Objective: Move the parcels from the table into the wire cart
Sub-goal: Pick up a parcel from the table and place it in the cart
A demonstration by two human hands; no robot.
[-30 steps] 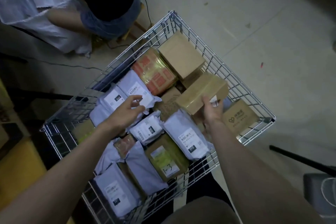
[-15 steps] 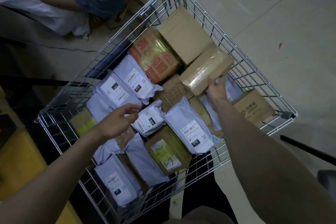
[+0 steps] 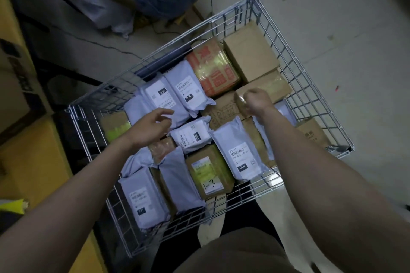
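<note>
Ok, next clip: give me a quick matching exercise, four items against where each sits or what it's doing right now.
Things:
1. right hand
2. left hand
3. red-printed box
4. box marked 1-3

States:
A. at the wire cart's near wall
B. fingers loose, above the grey mailers
C. beside the plain brown box
D. on the taped box

Pairs: 1-D, 2-B, 3-C, 4-A

The taped box (image 3: 264,88), a second ago held up over the cart (image 3: 310,86) by the right hand (image 3: 258,101), now lies among the parcels beside the plain box (image 3: 250,51), the hand still on its near end.
</note>
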